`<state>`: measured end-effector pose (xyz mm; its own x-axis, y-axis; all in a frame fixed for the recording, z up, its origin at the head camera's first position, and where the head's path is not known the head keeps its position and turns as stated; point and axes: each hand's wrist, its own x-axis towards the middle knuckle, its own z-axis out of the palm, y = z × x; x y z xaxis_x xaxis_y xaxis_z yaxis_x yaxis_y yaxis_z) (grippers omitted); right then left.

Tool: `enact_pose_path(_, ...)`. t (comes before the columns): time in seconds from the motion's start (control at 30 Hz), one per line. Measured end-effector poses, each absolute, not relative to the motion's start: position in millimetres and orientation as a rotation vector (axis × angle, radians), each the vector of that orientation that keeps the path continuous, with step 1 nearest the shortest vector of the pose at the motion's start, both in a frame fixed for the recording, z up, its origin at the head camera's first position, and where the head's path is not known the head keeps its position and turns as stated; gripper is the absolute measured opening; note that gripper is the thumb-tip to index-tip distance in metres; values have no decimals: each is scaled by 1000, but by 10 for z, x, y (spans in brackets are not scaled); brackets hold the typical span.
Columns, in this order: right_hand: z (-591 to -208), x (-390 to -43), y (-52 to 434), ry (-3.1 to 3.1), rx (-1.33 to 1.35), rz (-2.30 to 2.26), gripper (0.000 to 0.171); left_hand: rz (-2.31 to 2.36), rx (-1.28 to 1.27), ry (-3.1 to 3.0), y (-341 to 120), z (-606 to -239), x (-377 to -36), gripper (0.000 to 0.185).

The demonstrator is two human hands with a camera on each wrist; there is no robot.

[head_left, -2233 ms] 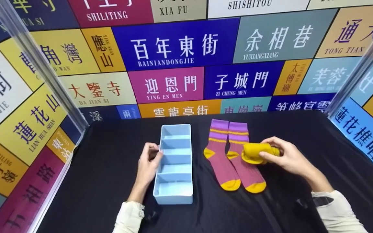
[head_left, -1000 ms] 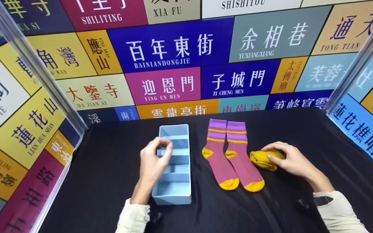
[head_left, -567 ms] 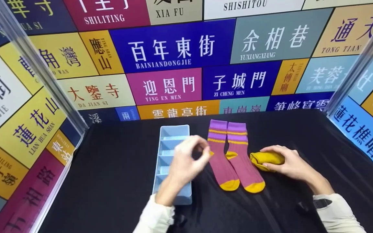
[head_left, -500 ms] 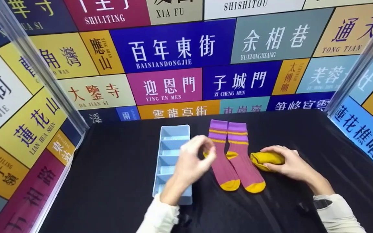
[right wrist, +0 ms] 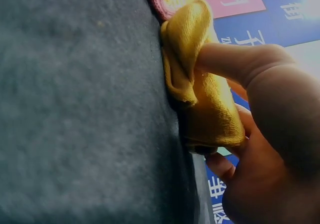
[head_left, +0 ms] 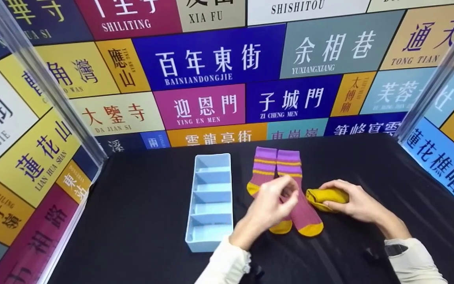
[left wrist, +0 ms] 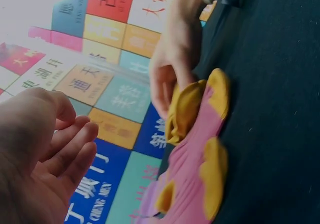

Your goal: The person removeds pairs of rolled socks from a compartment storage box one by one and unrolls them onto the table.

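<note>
Just right of the middle of the black bench (head_left: 132, 205), the right hand (head_left: 355, 205) grips a rolled yellow sock (head_left: 325, 196), thumb and fingers curled round it and pressing it down on the cloth; the right wrist view shows the thumb (right wrist: 235, 61) laid across the top of the roll. The roll lies just beside the right sock of a flat pink-and-purple pair (head_left: 290, 185), whose purple cuffs point to the far side and yellow toes to the near side. The left hand (head_left: 272, 205) hovers above that pair with its fingers loosely bent and nothing in them; in the left wrist view its palm is bare and the fingers (left wrist: 70, 149) are relaxed. To the left of the socks stands a pale blue divided organizer tray (head_left: 190, 221), long side running near to far, well apart from both hands. Colourful sign panels (head_left: 211, 59) wall the far side.
</note>
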<state>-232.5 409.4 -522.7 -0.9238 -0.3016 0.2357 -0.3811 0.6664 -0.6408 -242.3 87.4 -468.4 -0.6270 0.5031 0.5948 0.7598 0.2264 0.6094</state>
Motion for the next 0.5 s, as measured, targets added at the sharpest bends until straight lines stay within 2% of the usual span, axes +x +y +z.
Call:
enact_pose_path(0.4,-5172,-2283,4117,-2747,669,1242,38,-1357,-1255,-2338,1225,-4952,-2360,9)
enact_pose_path(0.5,-5173,-2287,4127,-2753,658,1238,38,-1278,-1280,-2395,1258,-5050,-2336,17)
